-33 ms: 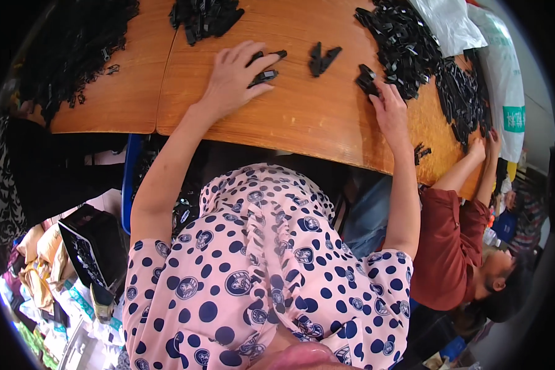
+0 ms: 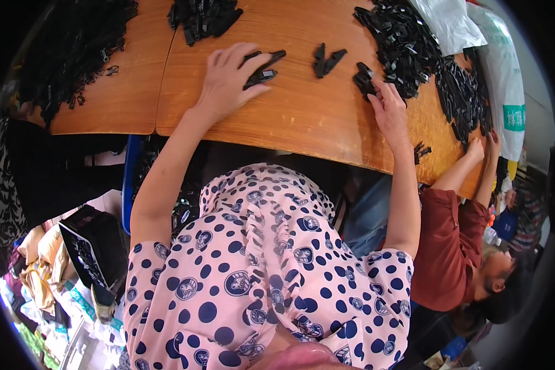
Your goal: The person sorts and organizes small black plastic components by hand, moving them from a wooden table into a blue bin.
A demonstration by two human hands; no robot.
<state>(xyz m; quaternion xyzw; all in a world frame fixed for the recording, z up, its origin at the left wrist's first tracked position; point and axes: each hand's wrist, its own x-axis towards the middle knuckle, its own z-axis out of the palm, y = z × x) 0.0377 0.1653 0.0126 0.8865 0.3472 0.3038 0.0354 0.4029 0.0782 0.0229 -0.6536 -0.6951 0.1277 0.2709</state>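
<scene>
My left hand [image 2: 225, 80] rests over the table with its fingers apart. Between its thumb and fingers lie black plastic clip pieces [image 2: 262, 75], long and narrow, with one small shiny spot. On the right, my right hand [image 2: 390, 110] has thumb and fingertips closed at the end of another black plastic piece [image 2: 364, 80], partly covered by the fingers. Midway between the hands, two slim black pieces [image 2: 328, 60] lie in a V shape, touched by neither hand.
Black parts are heaped on the wooden table [image 2: 277, 123] at far left [image 2: 74, 55], far middle [image 2: 203, 15] and right [image 2: 407, 49]. White plastic bags [image 2: 502, 86] stand beyond. A co-worker in a red sleeve [image 2: 444, 216] reaches in from the right. A blue bin [image 2: 129, 179] sits below the edge.
My left hand has shifted slightly left, with its forefinger drawn back from the clip pieces. The V-shaped pair lies a little farther right. My right hand has hardly moved.
</scene>
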